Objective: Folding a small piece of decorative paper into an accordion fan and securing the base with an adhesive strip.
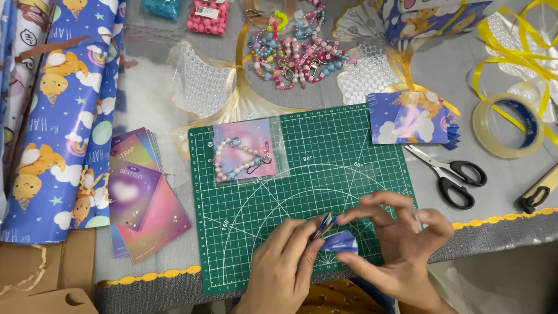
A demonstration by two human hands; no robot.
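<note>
Both my hands pinch a small folded piece of blue patterned wrapping paper [339, 239] over the near edge of a green cutting mat [349, 174]. My left hand [283, 267] grips its left end between thumb and fingers. My right hand [401, 244] holds the pleated right end, fingers curled above it. A beaded bracelet in a clear sleeve on a pink card [245, 150] lies at the mat's far left corner.
Black-handled scissors [450, 171], a tape roll [507, 126] and a cut piece of blue wrapping paper [410, 119] lie right of the mat. A stack of pink and purple cards [142, 192] and a wrapping paper roll [58, 116] lie left. Beaded chains [299, 52] sit behind.
</note>
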